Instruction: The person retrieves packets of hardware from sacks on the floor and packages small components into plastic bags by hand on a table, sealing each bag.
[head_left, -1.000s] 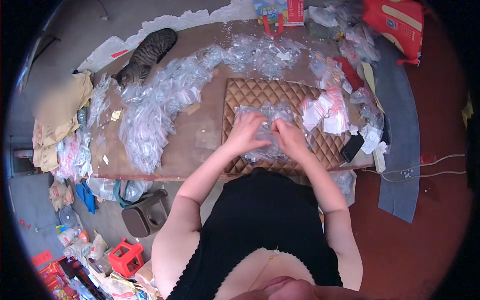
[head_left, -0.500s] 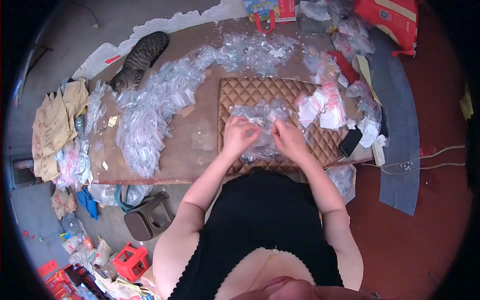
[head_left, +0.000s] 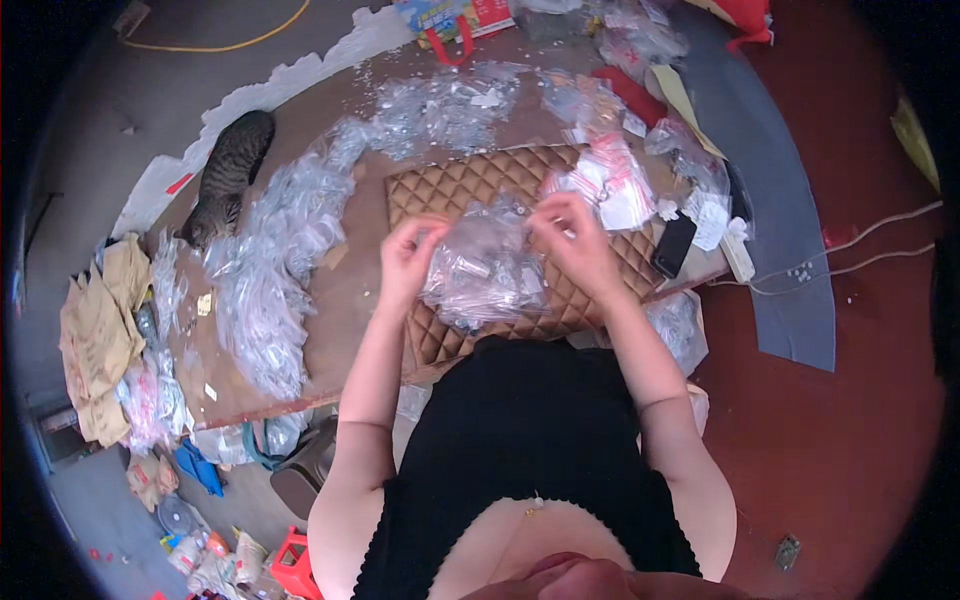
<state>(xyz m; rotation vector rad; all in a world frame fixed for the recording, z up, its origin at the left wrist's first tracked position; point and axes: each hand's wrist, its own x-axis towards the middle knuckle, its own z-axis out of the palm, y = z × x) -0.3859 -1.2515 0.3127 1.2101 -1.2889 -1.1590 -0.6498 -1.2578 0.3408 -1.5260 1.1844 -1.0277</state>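
In front of me lies a pile of small clear plastic bags (head_left: 478, 262) on a brown quilted mat (head_left: 440, 185). At the pile's left edge is my left hand (head_left: 410, 262), with thumb and fingers pinched together. My right hand (head_left: 575, 240) is raised by the pile's upper right side, fingers curled into a pinch. What sits between the fingertips of either hand is too small to make out. Just beyond the right hand lies a stack of white-and-red zip bags (head_left: 618, 180).
A long heap of filled clear bags (head_left: 270, 280) curves across the table's left and far side. A tabby cat (head_left: 232, 165) lies at the far left edge. Right of the mat are a black phone (head_left: 674, 246) and a white power strip (head_left: 738, 258). Brown paper sacks (head_left: 105, 330) hang over the left end.
Both hands have moved farther apart, the left one to the left. The bag pile between them is more exposed. My view has shifted and turned slightly.
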